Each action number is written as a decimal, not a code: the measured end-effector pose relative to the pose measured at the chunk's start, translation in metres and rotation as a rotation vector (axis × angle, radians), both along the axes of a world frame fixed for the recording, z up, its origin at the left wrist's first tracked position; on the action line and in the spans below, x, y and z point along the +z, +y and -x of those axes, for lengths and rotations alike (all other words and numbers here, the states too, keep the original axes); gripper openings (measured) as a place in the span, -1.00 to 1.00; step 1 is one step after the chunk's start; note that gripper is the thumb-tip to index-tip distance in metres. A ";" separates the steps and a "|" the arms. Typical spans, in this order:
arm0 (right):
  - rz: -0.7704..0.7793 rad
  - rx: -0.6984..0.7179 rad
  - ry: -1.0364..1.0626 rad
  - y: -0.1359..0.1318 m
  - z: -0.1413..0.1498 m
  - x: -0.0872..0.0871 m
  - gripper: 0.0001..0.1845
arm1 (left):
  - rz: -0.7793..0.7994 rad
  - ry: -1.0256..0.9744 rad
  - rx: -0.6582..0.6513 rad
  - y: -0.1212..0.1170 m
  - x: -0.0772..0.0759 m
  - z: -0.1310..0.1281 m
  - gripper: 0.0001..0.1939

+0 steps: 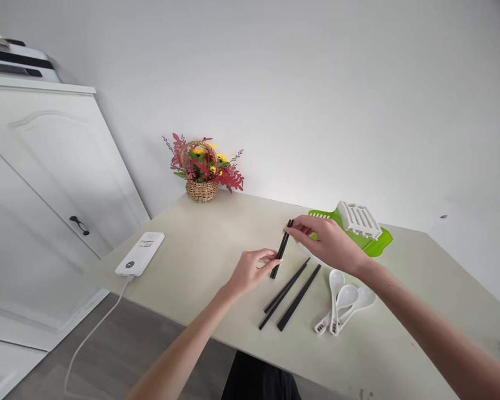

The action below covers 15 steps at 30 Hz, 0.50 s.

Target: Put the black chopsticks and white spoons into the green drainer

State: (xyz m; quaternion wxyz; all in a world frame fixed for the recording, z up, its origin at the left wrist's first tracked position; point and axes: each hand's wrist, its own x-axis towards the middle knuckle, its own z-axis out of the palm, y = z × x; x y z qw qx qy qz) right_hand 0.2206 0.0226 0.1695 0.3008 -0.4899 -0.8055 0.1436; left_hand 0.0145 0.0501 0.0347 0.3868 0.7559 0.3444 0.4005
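Note:
A pair of black chopsticks [282,248] is held tilted above the table between both hands. My left hand [250,269] pinches them near the lower end. Close to their upper end, my right hand [323,236] grips them with thumb and fingers. More black chopsticks [299,299] lie on the table just below the hands. Right of these, several white spoons [348,297] overlap in a loose pile, handles toward me. Behind my right hand sits a green tray [379,244] with a white slotted rack [359,219] on it, partly hidden by the hand.
A wicker basket of artificial flowers [202,190] stands at the table's back left, by the wall. On the left edge lies a white power bank [140,254], its cable [95,330] hanging to the floor. A white cabinet [45,183] stands at left. The pale table [200,244] has a dark object at far right.

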 end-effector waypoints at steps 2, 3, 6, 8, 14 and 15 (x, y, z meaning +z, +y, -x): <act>0.001 -0.005 -0.013 0.001 0.001 -0.003 -0.55 | 0.000 -0.019 -0.018 0.003 -0.005 -0.001 -0.72; -0.001 -0.007 -0.016 0.001 0.000 -0.004 -0.56 | 0.004 -0.026 -0.033 0.005 -0.006 -0.002 -0.73; -0.020 -0.012 -0.023 0.001 -0.001 -0.006 -0.58 | 0.029 -0.016 -0.068 0.010 -0.008 -0.006 -0.75; -0.017 -0.007 -0.017 0.003 -0.002 -0.006 -0.60 | 0.042 0.014 -0.087 0.014 -0.007 -0.010 -0.75; -0.072 -0.061 -0.054 0.015 -0.009 -0.002 -0.58 | 0.039 0.035 -0.148 0.030 -0.014 -0.019 -0.71; -0.080 -0.068 -0.059 0.015 -0.011 -0.002 -0.57 | 0.040 0.010 -0.151 0.031 -0.017 -0.019 -0.71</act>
